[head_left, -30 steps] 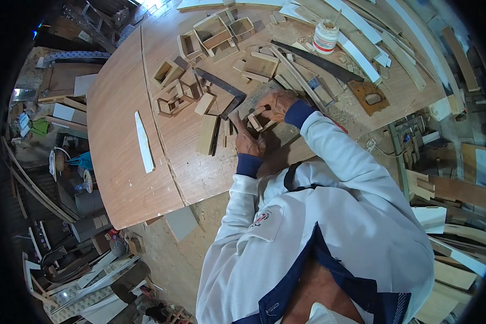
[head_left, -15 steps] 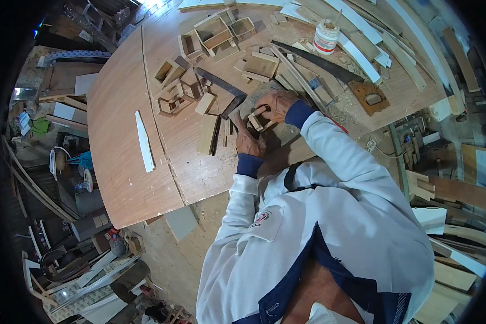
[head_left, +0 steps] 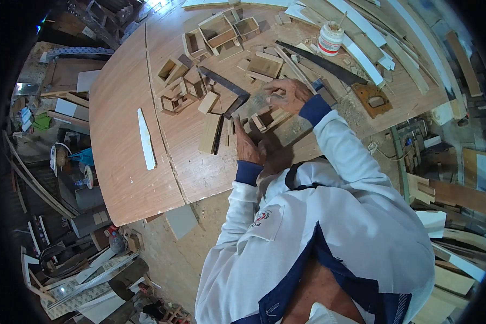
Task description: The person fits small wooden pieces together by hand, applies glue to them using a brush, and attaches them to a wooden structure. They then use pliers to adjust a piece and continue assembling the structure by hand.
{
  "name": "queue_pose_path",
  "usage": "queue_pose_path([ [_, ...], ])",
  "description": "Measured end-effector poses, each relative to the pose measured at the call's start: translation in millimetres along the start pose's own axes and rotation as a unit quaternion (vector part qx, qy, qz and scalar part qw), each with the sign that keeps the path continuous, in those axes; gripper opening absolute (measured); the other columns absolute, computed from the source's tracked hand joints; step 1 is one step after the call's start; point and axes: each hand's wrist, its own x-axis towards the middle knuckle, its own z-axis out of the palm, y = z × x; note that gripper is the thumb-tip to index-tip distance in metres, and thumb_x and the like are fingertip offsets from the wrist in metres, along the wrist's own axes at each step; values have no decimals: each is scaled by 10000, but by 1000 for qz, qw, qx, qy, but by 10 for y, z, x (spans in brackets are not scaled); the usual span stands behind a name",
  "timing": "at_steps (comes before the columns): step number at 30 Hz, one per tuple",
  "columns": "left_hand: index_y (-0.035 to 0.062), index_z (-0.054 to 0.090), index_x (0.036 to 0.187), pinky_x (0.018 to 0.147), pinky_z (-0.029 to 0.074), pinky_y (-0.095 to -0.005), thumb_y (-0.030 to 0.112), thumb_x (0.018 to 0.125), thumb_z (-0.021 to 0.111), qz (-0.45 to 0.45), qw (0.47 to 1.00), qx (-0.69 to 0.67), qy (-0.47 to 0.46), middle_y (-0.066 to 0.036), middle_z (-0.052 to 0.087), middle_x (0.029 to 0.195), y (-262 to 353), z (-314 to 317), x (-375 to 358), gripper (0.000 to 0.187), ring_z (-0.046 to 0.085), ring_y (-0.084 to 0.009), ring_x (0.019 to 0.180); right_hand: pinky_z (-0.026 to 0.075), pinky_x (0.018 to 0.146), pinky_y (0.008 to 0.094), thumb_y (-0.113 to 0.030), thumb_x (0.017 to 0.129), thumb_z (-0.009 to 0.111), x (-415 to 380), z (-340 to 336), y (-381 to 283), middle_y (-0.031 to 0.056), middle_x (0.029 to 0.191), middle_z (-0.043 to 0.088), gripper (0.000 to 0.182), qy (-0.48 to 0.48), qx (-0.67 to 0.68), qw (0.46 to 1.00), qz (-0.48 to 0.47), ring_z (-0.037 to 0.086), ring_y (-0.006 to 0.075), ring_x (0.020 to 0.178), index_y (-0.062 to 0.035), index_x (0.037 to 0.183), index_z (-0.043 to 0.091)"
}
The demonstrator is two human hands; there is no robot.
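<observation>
Close to the table's near edge, a small wooden frame piece [head_left: 263, 120] lies between my hands. My left hand [head_left: 248, 146] rests at its left side, fingers stretched forward and apart from the thumb. Above and to the right of the piece is my right hand [head_left: 290, 96], its fingers spread and pointing left, with nothing seen in them. A dark metal square [head_left: 225, 86] lies ahead of my left hand, beside a light wood block [head_left: 209, 133]. The handsaw [head_left: 373, 100] is to the right of my right hand.
Small wooden boxes [head_left: 219, 33] stand at the back of the table [head_left: 119, 146]. A white glue jar [head_left: 330, 39] is at the back right, near long wood strips [head_left: 365, 60]. A pale pointed strip [head_left: 146, 139] lies on the left.
My right hand has let go of the small wooden piece and moved up and right, its fingers opening. My left hand stays beside the piece. The view has shifted slightly.
</observation>
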Motion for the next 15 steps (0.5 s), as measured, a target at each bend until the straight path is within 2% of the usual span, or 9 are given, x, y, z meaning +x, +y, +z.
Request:
queue_pose_path([
  [1,-54,95,1440,1013,395,-397,-64,648,628,14,1000,23,-1,-298,314,1395,5,-29,-12,955,429,-413,1237,504,778,320,-290,790,670,7,7,36,111,918,682,320,21,38,998,42,647,241,840,-71,1024,669],
  [2,-54,95,1440,1013,395,-397,-64,648,628,14,1000,24,0,-298,314,1395,-27,-48,-8,955,429,-413,1237,504,778,320,-290,790,670,18,7,72,111,918,682,320,20,38,998,40,647,241,840,-71,1024,669],
  [5,-60,143,1428,912,464,-394,-36,683,625,-39,999,-27,11,-277,420,1318,-201,-124,-21,887,524,-391,1121,502,688,335,-327,827,645,50,14,143,117,794,675,288,66,-24,995,72,647,234,721,-55,912,686],
  [7,-43,222,1395,762,501,-394,-11,718,614,-104,992,22,71,-236,534,1182,-284,-189,32,782,603,-345,906,493,645,404,-263,797,607,84,-9,129,134,769,671,177,51,-90,984,145,629,323,690,-110,845,681],
  [8,-24,337,1312,670,486,-403,13,744,605,-119,987,42,97,-200,589,1053,-324,-214,66,629,597,-311,735,493,645,404,-263,797,607,96,-21,121,134,769,671,177,51,-90,984,145,629,323,690,-110,845,681],
  [10,-20,345,1312,650,500,-385,28,742,629,-125,984,87,94,-191,600,1057,-454,-253,128,639,612,-295,716,498,644,399,-255,814,578,127,-41,63,136,727,651,174,41,-168,978,120,622,332,684,-104,824,666],
  [12,-22,414,1267,648,512,-375,55,743,654,-128,976,148,90,-180,614,1056,-530,-262,175,582,634,-280,713,501,673,387,-237,802,579,222,69,173,131,737,647,155,63,-149,981,108,622,327,719,-113,833,668],
  [14,-18,422,1248,672,499,-383,53,755,633,-133,979,129,81,-187,600,1055,-573,-240,208,541,619,-301,738,504,702,376,-219,790,579,363,142,277,126,748,644,142,89,-131,983,93,623,322,754,-123,843,670],
  [15,-13,431,1229,695,485,-391,50,767,612,-138,982,110,71,-194,586,1054,-583,-232,233,500,603,-323,764,489,765,401,-199,780,588,438,161,306,121,876,633,151,81,-157,983,38,598,315,881,-129,888,668],
])
